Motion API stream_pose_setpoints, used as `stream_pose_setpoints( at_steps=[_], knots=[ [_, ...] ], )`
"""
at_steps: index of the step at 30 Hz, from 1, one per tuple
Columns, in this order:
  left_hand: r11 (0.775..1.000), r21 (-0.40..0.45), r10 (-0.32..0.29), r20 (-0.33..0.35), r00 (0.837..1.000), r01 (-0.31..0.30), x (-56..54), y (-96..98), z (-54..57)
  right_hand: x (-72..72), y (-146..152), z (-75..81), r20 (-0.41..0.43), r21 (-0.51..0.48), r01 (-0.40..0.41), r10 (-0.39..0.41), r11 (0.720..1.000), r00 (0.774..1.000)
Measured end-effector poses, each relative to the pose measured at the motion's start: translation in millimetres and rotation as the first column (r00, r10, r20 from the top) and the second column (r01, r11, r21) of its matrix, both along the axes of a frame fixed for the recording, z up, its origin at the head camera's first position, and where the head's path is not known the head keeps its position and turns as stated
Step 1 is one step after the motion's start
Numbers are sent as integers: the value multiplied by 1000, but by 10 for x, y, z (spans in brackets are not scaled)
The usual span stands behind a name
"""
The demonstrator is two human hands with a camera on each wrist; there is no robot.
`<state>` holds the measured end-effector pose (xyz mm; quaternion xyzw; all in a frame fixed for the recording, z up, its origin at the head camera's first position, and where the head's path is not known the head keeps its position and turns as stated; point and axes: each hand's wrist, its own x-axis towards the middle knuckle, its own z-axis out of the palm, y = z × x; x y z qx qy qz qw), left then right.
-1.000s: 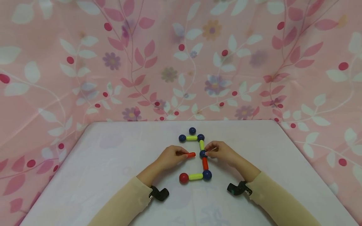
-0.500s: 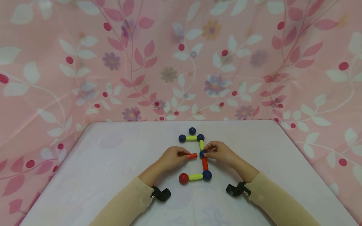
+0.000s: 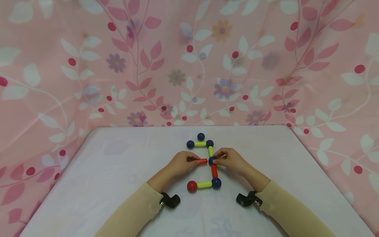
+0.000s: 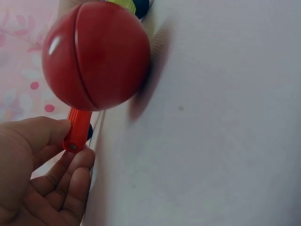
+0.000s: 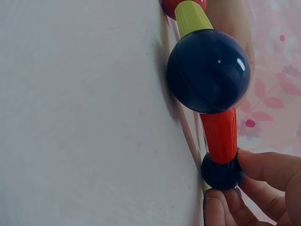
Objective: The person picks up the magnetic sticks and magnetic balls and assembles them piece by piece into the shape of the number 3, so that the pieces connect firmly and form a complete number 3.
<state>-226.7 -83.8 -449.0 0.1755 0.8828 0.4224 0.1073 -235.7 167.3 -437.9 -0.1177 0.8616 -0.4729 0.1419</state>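
Note:
My left hand (image 3: 182,163) pinches a short red rod (image 3: 203,161) between thumb and fingers, its free end pointing right, close to a blue ball. In the left wrist view the red rod (image 4: 78,131) shows a small round dot on its end. My right hand (image 3: 231,160) pinches that middle blue ball (image 3: 212,161) from the right. A yellow-green rod (image 3: 211,151) runs from this ball away to another blue ball (image 3: 209,143). Toward me, a second red rod (image 3: 214,171) joins it to a larger-looking blue ball (image 3: 216,183).
A yellow-green rod (image 3: 204,185) links the near blue ball to a red ball (image 3: 192,186). At the far end, another yellow-green rod (image 3: 200,144) reaches a blue ball (image 3: 190,144). A loose blue ball (image 3: 201,136) lies behind it on the white table (image 3: 118,184).
My left hand has moved slightly right with the red rod, bringing its end nearer the middle blue ball. My right hand has stayed on that ball.

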Motion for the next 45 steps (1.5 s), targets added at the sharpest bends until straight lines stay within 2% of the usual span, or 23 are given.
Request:
stream_pose_setpoints(
  at_steps=[14,29,45],
  knots=[
    [999,34,4,20,1000,-5,-51,56,-52,-4,2,-4,4,-6,2,-2,1000,1000],
    [999,44,13,11,1000,-14,-59,61,-39,-18,-21,-10,24,15,44,-44,999,999],
    [999,41,-1,8,1000,1,-63,53,-28,-17,-32,-32,4,24,64,-65,998,998]
  ],
)
